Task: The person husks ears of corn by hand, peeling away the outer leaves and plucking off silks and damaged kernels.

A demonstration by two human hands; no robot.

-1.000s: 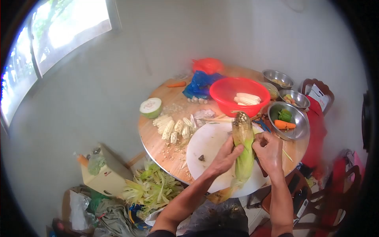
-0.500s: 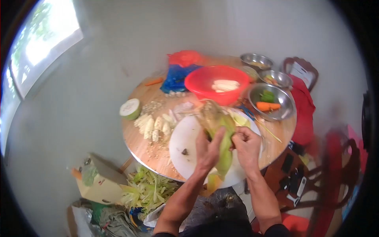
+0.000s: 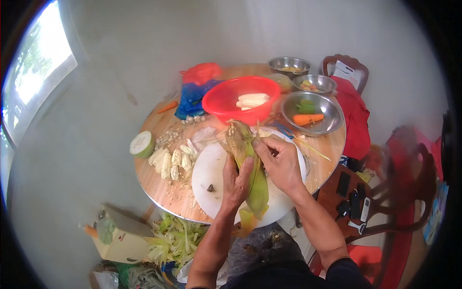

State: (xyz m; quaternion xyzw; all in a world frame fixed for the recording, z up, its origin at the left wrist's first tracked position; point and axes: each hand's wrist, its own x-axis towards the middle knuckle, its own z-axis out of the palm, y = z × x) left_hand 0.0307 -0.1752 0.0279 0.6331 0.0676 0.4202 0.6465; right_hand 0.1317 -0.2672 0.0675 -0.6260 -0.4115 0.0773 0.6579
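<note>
An ear of corn in its green husk [image 3: 258, 185] is held over the round white cutting board [image 3: 204, 168]. My left hand [image 3: 236, 182] wraps round its left side, thumb lying across the leaves. At the upper right of the ear, the fingers of my right hand [image 3: 279, 159] pinch the husk near the brown silk end. Loose husk hangs down toward the front rim of the board. A small dark scrap [image 3: 211, 188] lies on the board left of my left hand. Behind the ear stands a red basin [image 3: 219, 107] with several peeled corn cobs [image 3: 252, 100] in it.
Stripped cobs [image 3: 166, 165] and a cut gourd [image 3: 142, 144] lie at the table's left. Steel bowls stand at the right, the nearest [image 3: 332, 115] holding a carrot [image 3: 308, 119]. Husks [image 3: 178, 238] are heaped below the front edge. A wooden chair [image 3: 423, 192] is at right.
The camera view has shifted, so the table sits further left. My right hand has moved up along the husk to the silk end, while my left hand keeps its hold.
</note>
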